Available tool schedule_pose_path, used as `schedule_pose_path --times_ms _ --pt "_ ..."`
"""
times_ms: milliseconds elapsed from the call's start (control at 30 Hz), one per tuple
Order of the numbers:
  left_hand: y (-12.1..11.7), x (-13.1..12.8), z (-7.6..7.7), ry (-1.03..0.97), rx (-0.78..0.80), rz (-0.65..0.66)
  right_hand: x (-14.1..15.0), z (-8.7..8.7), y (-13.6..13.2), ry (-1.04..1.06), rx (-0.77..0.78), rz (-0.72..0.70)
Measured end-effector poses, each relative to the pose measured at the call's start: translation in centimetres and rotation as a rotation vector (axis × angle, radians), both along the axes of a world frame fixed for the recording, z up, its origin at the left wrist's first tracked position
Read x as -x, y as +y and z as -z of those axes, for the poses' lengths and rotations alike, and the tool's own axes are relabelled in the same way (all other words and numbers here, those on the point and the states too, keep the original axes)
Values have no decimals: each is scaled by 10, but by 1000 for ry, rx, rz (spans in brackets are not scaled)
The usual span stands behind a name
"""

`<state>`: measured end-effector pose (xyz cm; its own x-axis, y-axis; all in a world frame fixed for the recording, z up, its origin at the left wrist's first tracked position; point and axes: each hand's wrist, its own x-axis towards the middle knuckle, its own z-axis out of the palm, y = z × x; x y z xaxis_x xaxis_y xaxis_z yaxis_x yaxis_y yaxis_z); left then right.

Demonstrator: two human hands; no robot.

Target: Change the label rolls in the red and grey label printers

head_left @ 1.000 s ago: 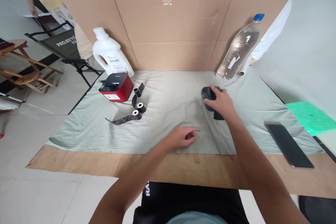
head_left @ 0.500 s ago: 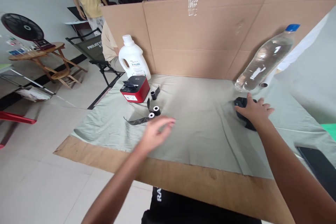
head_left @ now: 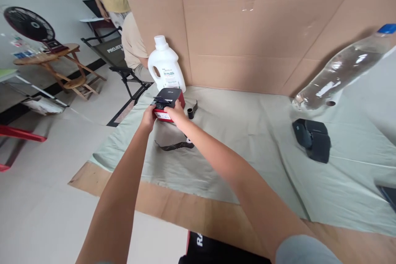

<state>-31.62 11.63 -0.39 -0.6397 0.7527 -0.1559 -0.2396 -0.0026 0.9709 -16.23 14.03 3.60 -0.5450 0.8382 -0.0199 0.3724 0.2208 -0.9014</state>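
Both my hands are on a small red and black printer (head_left: 172, 97) at the far left of the grey cloth (head_left: 241, 140). My left hand (head_left: 148, 117) grips its near left corner and my right hand (head_left: 175, 113) grips its near front edge, fingers curled round it. A black ribbon roll (head_left: 190, 111) stands just to the right of the printer. A loose black ribbon strip (head_left: 175, 146) lies on the cloth under my right forearm, which hides other rolls. A black device (head_left: 312, 140) lies alone at the right, away from both hands.
A white detergent jug (head_left: 166, 66) stands behind the printer. A clear water bottle (head_left: 343, 70) leans on the cardboard wall (head_left: 247, 37). A dark phone (head_left: 390, 194) shows at the right edge. Beyond the table's left edge stand a folding chair (head_left: 116, 60), a fan (head_left: 29, 24) and people.
My right hand let go of the black device and crossed left to the printer. My left hand also moved forward onto the printer. The view swung left.
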Motion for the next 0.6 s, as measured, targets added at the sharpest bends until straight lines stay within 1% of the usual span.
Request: schedule_pose_path --times_ms 33,100,200,300,367,400,467,533,600 --pt "0 0 3 -12 -15 14 5 4 3 -45 38 52" --pt "0 2 7 -5 -41 34 8 9 5 -67 96 122" --pt "-2 2 7 23 -32 41 7 11 1 -71 37 127" --pt "-9 4 -2 55 -8 13 8 5 -9 -61 -9 150" --pt "-16 8 -17 120 -6 -27 9 -3 -15 -33 -46 134" --pt "-19 10 -27 170 -10 -55 8 -8 -18 -13 -75 119" --pt "-26 10 -53 290 -32 -117 2 -21 -22 49 -159 115" --pt "-32 -3 -81 392 -87 -163 -13 -36 -26 142 -269 133" --pt "-41 -31 -106 455 -176 -158 -41 -52 -31 246 -372 153"
